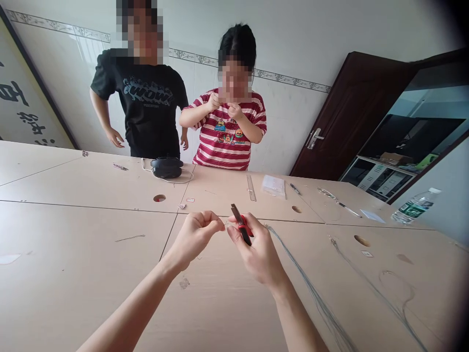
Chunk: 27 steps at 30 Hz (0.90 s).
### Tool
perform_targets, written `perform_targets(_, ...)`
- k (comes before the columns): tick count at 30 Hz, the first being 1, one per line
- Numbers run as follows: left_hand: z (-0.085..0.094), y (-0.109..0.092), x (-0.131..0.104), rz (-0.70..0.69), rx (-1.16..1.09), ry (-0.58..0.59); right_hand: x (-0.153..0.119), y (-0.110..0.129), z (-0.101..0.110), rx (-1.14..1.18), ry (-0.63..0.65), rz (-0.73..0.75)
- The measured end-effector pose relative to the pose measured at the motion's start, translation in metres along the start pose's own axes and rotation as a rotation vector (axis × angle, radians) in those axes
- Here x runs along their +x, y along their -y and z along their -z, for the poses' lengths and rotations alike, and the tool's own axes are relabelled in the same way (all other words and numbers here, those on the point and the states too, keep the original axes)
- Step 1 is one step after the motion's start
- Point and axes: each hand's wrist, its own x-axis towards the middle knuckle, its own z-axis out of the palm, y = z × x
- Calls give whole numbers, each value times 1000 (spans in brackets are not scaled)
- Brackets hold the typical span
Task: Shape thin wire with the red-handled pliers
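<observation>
My left hand [194, 237] is closed in a pinch above the table, thumb against forefinger. Whatever sits between those fingertips is too small to name. Just to its right, my right hand [262, 254] grips a pair of pliers [237, 214] with red and black handles and dark jaws pointing up and away. A small gap separates the two hands. Beside my right wrist a bundle of thin grey cords [304, 274] runs toward the table's near edge. A thin piece of wire or cord [130, 238] lies left of my left hand.
Across the pale table [91, 293] stand a person in a black shirt [152, 107] and one in a striped shirt [229, 146], hands raised. A black rounded device [166, 167], ruler [251, 188], plastic packet [273, 186], pen [295, 189] and water bottle [415, 206] lie on it.
</observation>
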Motion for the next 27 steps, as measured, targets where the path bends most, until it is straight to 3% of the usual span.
perform_targets(8,-1,0,-3,-22,48,58,-1,-3,-5,-40,14,-5)
perform_targets(18,5,-8,-7,-2,91,53,-2,8,2,105,42,-40)
perform_targets(27,2,-9,-9,-1,96,93,-1,6,-2,104,63,-15)
